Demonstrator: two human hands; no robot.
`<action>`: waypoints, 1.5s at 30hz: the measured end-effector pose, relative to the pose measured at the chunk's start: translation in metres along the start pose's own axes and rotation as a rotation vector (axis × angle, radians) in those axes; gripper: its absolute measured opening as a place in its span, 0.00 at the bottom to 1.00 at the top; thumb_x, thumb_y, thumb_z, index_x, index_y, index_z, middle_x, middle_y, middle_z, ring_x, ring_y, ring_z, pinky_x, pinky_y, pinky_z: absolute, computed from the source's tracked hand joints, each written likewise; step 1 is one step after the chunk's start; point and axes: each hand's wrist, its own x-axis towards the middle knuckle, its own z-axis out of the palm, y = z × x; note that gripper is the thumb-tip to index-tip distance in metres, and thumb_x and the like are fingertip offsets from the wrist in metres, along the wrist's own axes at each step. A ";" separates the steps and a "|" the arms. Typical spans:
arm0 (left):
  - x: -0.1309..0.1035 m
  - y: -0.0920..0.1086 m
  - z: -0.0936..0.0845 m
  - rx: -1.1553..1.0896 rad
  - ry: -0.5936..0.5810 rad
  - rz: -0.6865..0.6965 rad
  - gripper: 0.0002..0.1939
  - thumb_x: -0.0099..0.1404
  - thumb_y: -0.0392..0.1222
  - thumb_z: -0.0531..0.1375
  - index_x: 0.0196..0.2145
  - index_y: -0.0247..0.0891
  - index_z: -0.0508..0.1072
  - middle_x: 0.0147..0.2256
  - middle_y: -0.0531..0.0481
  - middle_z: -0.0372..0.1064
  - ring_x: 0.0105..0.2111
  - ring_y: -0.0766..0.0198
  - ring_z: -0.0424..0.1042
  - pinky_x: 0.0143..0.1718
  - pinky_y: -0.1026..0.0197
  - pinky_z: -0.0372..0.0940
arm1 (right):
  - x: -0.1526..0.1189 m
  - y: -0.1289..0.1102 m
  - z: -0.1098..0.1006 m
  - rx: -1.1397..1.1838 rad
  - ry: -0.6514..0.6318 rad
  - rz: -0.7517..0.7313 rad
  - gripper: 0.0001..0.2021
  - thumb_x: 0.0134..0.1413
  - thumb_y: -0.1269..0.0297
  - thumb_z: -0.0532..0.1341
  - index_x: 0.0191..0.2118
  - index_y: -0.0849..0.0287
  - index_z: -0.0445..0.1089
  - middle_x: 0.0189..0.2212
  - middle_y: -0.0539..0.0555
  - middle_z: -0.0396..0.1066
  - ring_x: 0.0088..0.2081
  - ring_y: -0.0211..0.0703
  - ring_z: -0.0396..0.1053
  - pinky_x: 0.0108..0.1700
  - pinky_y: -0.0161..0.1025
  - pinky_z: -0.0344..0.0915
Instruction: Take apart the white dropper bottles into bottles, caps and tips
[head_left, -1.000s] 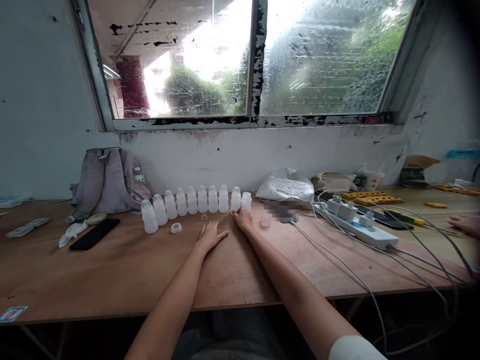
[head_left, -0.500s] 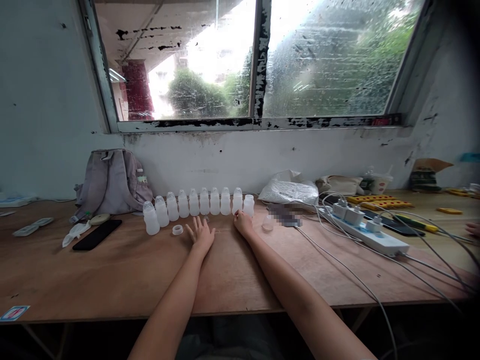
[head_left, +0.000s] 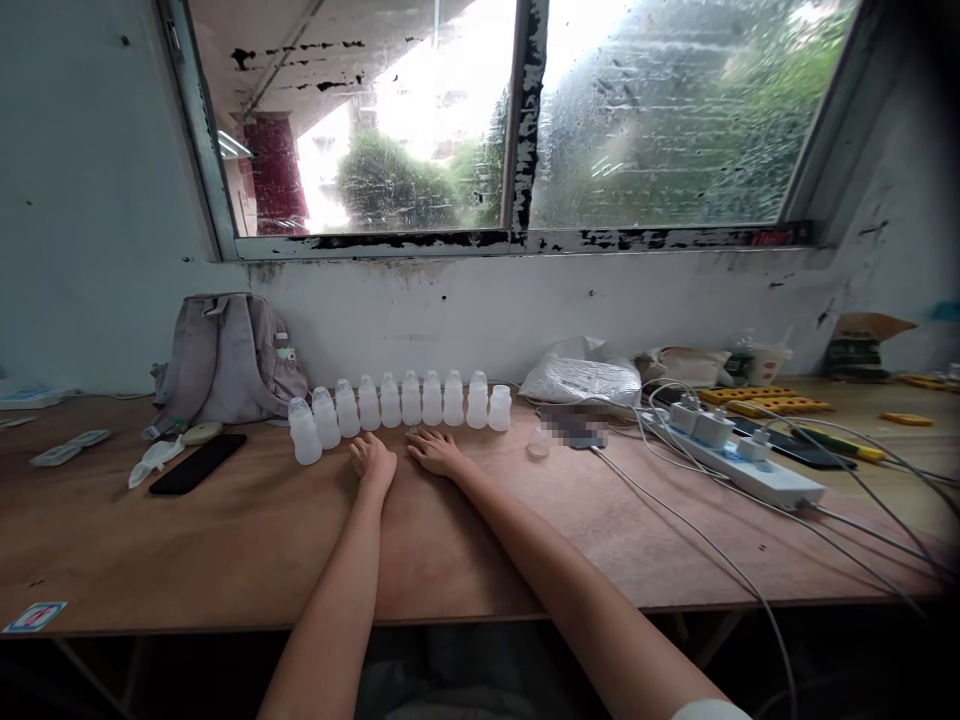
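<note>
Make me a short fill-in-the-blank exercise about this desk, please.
Exactly ____ frosted white plastic bottles stand in a row. A flat black phone lies on the ____ side of that row. The bare left hand is farther from the white plastic power strip than the ____ hand.

Missing words: ten; left; right.

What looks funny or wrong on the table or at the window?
The last bottle on the right has no clear dome on top like the others, and a clear piece lies beside it. The window frame has dark, patchy spots, as if its paint peeled. I see nothing spilled.
</note>
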 end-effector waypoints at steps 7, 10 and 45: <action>0.017 -0.004 0.009 -0.289 0.021 0.052 0.18 0.54 0.46 0.55 0.42 0.35 0.65 0.42 0.41 0.67 0.45 0.56 0.64 0.45 0.57 0.57 | -0.004 0.007 -0.011 0.236 0.100 0.040 0.14 0.46 0.69 0.51 0.34 0.55 0.72 0.37 0.50 0.71 0.43 0.42 0.64 0.46 0.38 0.56; 0.017 0.002 0.012 -0.430 0.001 0.103 0.21 0.57 0.52 0.51 0.41 0.35 0.67 0.38 0.43 0.69 0.39 0.60 0.68 0.40 0.60 0.61 | -0.005 0.012 -0.015 0.377 0.142 0.074 0.15 0.41 0.72 0.49 0.26 0.60 0.73 0.27 0.52 0.73 0.34 0.39 0.68 0.38 0.32 0.60; -0.015 0.019 0.014 -0.278 -0.219 0.453 0.18 0.48 0.50 0.61 0.37 0.43 0.71 0.42 0.47 0.65 0.45 0.55 0.62 0.47 0.55 0.55 | -0.004 0.031 -0.011 0.832 0.435 0.229 0.16 0.30 0.70 0.48 0.23 0.63 0.72 0.21 0.53 0.71 0.27 0.40 0.64 0.30 0.32 0.60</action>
